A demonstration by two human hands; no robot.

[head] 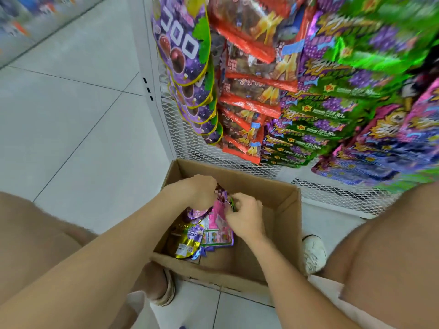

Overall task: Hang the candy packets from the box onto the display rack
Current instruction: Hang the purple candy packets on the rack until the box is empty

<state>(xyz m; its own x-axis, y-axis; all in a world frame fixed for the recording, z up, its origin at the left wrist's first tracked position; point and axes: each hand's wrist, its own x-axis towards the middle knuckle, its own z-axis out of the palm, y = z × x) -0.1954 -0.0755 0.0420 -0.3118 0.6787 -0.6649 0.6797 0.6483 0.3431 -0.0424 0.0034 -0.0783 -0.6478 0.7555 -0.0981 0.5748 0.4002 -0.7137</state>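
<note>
Bare forearms fill the lower frame, both reaching down into the cardboard box point(280, 210) on the tiled floor point(78, 119), between the person's knees.

Left hand point(202, 193): fingers curled shut around the top edge of a bunch of candy packets point(219, 210), pink and purple, standing partly upright in the box.

Right hand point(244, 219): fingers pinched on the same bunch from the other side, apparently sorting or separating one packet. Exactly which packet each hand grips: cannot tell, fingers cover the tops.

More packets lie flat beneath the hands, among them a purple-and-gold grape packet point(187, 243). Right half of the box floor shows bare cardboard.

Display rack point(190, 143), white mesh, stands just behind the box. Its hooks already carry full rows: purple grape packets point(183, 51), red packets point(249, 74), green-and-purple packets point(332, 98); right side blurred.

Judgement: well along. Rack mostly stocked, box largely emptied, a small pile left to hang. Current step is picking up, not hanging.
</note>
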